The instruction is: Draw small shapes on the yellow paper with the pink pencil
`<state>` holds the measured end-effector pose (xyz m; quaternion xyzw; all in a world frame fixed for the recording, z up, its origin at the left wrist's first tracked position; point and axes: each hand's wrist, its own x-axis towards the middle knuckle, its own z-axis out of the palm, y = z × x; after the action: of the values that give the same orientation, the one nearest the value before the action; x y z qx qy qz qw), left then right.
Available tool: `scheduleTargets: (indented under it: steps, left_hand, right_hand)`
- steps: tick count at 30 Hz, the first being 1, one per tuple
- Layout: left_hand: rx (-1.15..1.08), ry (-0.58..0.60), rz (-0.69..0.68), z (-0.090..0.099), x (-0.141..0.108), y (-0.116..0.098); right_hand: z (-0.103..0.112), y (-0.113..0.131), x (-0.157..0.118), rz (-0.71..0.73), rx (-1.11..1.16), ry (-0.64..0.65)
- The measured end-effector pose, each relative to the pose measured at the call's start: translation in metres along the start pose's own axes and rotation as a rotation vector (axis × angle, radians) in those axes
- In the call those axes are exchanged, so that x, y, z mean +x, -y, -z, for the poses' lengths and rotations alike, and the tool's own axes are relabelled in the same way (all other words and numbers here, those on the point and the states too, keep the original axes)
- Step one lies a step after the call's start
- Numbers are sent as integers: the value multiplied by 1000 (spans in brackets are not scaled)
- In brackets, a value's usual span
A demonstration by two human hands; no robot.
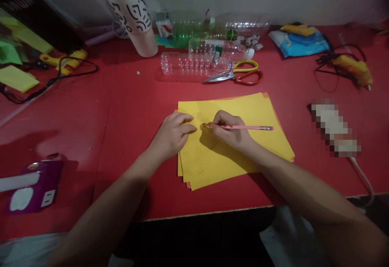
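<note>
A stack of yellow paper (234,153) lies on the red table, with orange edges showing beneath it. My right hand (229,129) grips a pink pencil (251,127), its tip at the upper left part of the top sheet. Faint pencil marks show on the paper's left side. Resting on the sheet's left edge is my left hand (176,133), fingers apart and holding nothing.
Behind the paper lie scissors (247,72) and clear plastic bottles (194,63). A white tumbler (133,20) stands at the back left. Yellow glue guns (352,70) (71,61) lie with cables on both sides. A purple package (35,186) is at the left; the table's front edge (212,214) is near.
</note>
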<state>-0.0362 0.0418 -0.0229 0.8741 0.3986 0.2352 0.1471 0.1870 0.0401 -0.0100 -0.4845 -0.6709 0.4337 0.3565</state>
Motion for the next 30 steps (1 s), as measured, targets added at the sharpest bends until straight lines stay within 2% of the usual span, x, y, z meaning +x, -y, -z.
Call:
scheduleTargets:
  steps: [7, 30]
  left_hand:
    - [-5, 17, 10, 0, 0, 0]
    - [-2, -19, -18, -1, -1, 1]
  right_hand:
    - [1, -2, 2, 51, -20, 21]
    - [6, -2, 1, 73, 19, 103]
